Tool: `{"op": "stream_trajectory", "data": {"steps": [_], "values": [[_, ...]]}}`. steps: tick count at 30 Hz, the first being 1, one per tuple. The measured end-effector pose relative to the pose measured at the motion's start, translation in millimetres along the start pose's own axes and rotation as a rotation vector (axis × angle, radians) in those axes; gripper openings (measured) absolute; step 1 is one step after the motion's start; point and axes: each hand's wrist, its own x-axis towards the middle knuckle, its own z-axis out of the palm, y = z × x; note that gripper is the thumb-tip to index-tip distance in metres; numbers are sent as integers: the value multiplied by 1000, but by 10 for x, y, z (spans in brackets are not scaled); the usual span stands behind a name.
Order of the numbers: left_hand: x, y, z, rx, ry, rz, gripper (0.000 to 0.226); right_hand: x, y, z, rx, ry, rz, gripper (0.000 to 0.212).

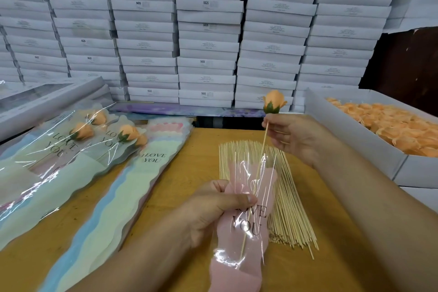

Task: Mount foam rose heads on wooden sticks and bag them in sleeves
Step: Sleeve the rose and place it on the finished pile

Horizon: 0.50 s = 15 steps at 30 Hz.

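Your rose [274,101] is already seated on its stick [260,149], and the stick's lower part is down inside the pink sleeve [244,220], its tip showing through the clear film below the "LOVE YOU" print. Your right hand [292,138] pinches the stick just under the green calyx, which keeps the foam petals from being crushed and lets you steer the tip straight. Your left hand [213,213] grips the sleeve at its narrow middle, thumb across the front, likely to keep the mouth open and the film steady while the stick slides in. The head stands well above the sleeve mouth, so the bagging looks about half done. Behind the sleeve, the spare sticks [272,197] lie fanned on the tabletop [189,173], within easy reach. Right of the sleeve a white box [350,130] holds loose orange heads. Left of the sleeve lies the stack of empty sleeves [132,187], and beyond it the finished bagged roses [80,140].
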Motion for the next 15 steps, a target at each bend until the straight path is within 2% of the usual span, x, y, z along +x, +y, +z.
{"op": "stream_trajectory", "data": {"steps": [3, 6, 8, 10, 15], "values": [[-1, 6, -6, -6, 17, 3, 27, -12, 44, 11, 30, 1, 0, 13], [-7, 20, 8, -36, 35, 17, 43, -55, 153, 59, -11, -24, 16, 12], [-11, 38, -1, -45, 26, 20, 35, -102, 238, 114, -44, -40, 27, 13], [-19, 55, -8, -43, 11, 15, 14, -150, 314, 162, -51, -54, 32, 17], [-33, 75, -6, -54, 26, 3, 18, -259, 437, 235, -78, -77, 33, 18]]}}
